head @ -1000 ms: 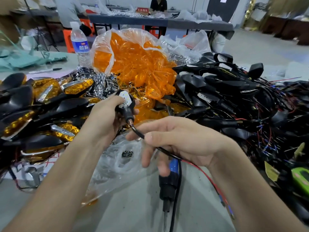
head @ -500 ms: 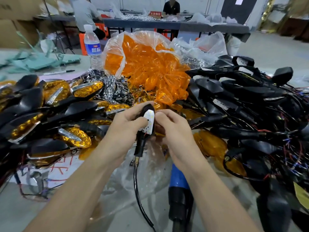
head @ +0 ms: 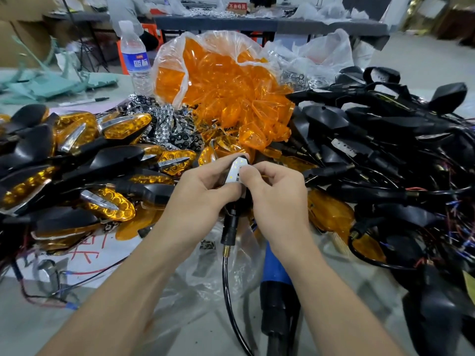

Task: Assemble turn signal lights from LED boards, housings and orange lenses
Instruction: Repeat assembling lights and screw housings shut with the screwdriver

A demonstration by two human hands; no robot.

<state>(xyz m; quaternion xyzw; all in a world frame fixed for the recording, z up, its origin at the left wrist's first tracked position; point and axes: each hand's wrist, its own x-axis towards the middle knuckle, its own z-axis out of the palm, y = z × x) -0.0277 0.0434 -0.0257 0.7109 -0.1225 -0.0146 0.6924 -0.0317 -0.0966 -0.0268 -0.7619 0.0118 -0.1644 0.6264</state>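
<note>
Housing (head: pixel 237 201) with its white LED board (head: pixel 236 169) is sitting at center, both hands gripping it: left hand (head: pixel 198 199) clasping, right hand (head: pixel 275 194) pinching the board. Bag of orange lenses (head: pixel 221 80) is lying at twelve o'clock on the table (head: pixel 77 317).

One water bottle (head: pixel 135 60), one pen (head: pixel 84 101), two hands — lenses (head: pixel 226 91) beyond counting.

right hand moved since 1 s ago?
Yes. The right hand went up from the black cable to the white LED board, away from the blue-handled tool.
</note>
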